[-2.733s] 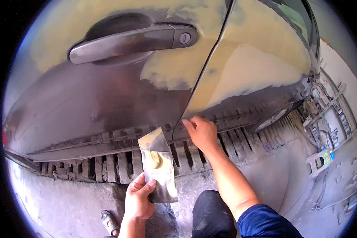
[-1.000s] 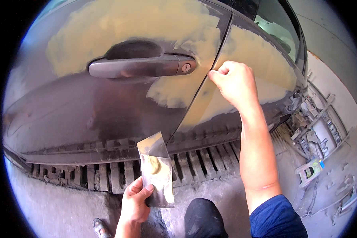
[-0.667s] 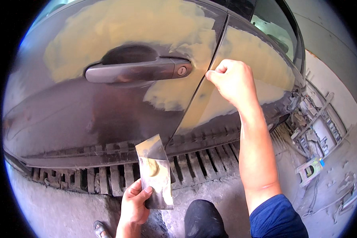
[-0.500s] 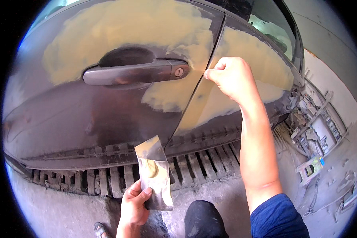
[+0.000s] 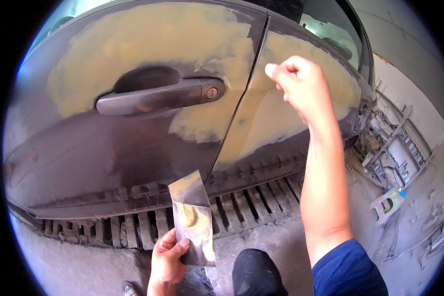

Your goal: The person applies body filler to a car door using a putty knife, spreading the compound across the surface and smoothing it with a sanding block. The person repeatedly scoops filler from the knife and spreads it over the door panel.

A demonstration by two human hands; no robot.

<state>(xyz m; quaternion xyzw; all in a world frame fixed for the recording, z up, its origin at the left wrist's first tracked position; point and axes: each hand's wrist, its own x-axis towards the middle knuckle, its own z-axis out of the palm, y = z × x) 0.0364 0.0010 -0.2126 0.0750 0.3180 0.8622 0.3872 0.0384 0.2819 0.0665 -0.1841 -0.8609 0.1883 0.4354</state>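
Observation:
A dark car door (image 5: 133,163) carries broad smears of yellowish filler putty (image 5: 148,34) around its handle (image 5: 153,97). The putty continues past the door seam onto the rear panel (image 5: 311,98). My left hand (image 5: 167,256), low in front of the car, grips a thin rectangular putty plate (image 5: 192,192) between thumb and fingers. A lump of putty (image 5: 187,215) lies on that plate. My right hand (image 5: 303,81) is closed, fingers curled and thumb sticking out, in front of the rear panel just right of the seam. Nothing shows in it; whether it touches the panel I cannot tell.
A slatted floor grate (image 5: 251,204) runs along under the car. To the right lie a grey rack with clutter (image 5: 399,153), a green-and-white container (image 5: 387,204) and cables on the concrete floor (image 5: 276,246). My knee (image 5: 256,271) shows at the bottom.
My right hand has moved off the seam, slightly right, and its wrist has turned so the thumb sticks out. My left hand keeps its hold on the plate. The view has shifted slightly.

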